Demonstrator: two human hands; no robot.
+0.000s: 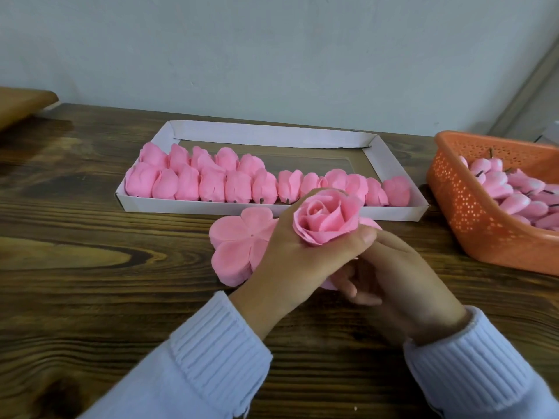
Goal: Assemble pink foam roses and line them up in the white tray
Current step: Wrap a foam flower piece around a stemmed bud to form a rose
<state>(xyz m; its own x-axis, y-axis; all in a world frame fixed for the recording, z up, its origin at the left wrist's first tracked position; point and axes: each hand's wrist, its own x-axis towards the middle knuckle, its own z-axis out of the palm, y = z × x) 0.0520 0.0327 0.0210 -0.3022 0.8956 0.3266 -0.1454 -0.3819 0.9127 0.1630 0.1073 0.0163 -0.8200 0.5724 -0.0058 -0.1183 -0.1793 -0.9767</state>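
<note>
- The person's two sleeves (211, 358) are entering from the near edge, and both forearms are resting over the wooden table (106, 297).
- The hands are working together, touching. The left hand (302, 261) is gripping the base of an open pink rose (326, 219), with its thumb and fingers curled round the outer petals.
- The right hand (402, 285) is lying just beside and partly under the left, with its fingers curled inward. Whether it is pinching the stem or a petal is hidden by the left hand and cannot be told.
- A stack of flat petal blanks (239, 246) is lying on the table just left of the left hand.
- Judged step: the outer petals are being seated round the bud, so the assembly of this rose is closing.
- Just beyond the hands, the white tray (272, 136) is holding finished roses (211, 182). A full row is filling its near side, and a second row is starting behind it, on the side left of the hands.
- Judged next move: the rose is calling for a light grip, to avoid crushing the foam, and for placement at the open end of the second row.
- Right of the right hand and a little beyond it, an orange basket (472, 225) is holding unassembled buds (520, 195).
</note>
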